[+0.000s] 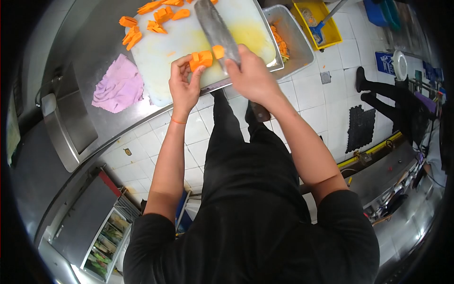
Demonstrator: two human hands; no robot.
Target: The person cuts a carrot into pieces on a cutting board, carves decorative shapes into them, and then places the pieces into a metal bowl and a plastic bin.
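Observation:
A white cutting board point(163, 83) with a yellow stain lies on the steel counter. My left hand point(185, 84) has its fingers around an orange carrot piece point(202, 59) near the board's front edge. My right hand point(249, 75) grips a cleaver point(215, 28), its broad blade over the board and its dark handle end sticking out below the hand. One orange slice point(218, 51) is against the blade, just right of the held piece. Several cut orange pieces point(163, 15) lie at the board's far left.
A crumpled pink cloth point(119, 85) lies left of the board. A grey bin point(301, 56) with orange scraps stands at its right, beside a yellow container point(334, 36). Another person's legs point(385, 90) show at the right. A dark mat point(361, 128) lies on the tiled floor.

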